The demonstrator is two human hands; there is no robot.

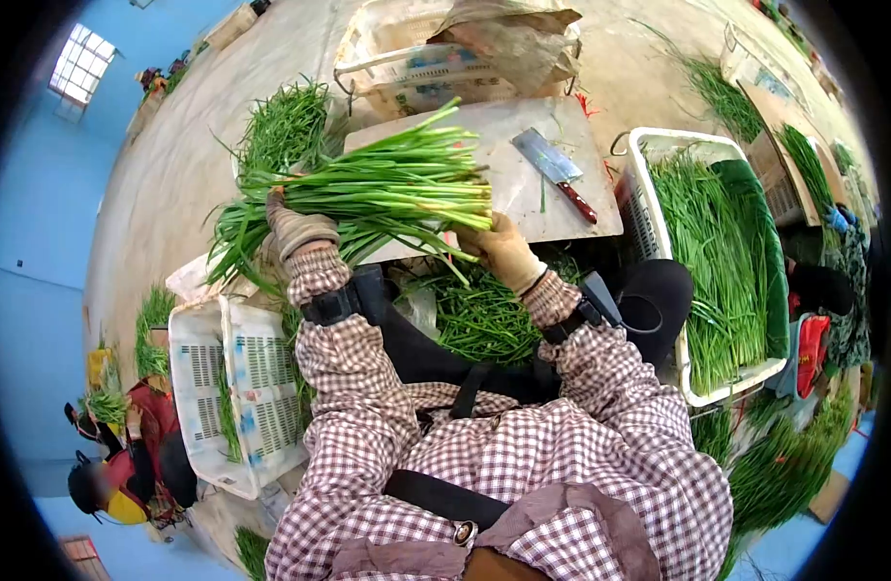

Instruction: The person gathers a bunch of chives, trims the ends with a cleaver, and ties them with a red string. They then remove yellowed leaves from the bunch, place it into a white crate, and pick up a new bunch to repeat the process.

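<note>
A thick bunch of garlic chives (397,179) lies sideways in front of me, leafy tips to the left, pale stem ends to the right. Gloved, my left hand (298,230) is closed round its leafy part from below. My right hand (504,254), also gloved, has its fingers curled against the lower stem ends; its fingertips are partly hidden. Under and behind the bunch is a pale board (571,116). A cleaver (552,163) with a wooden handle rests there, right of the bunch. Loose green stalks (484,315) fill the space below my hands.
To the right stands a white crate (702,399) full of chives. On the left is another white crate (261,387) with some stalks inside. A chive pile (286,126) lies beyond the board's left side, and a crate (416,82) stands behind it. Other people (160,455) sit at both sides.
</note>
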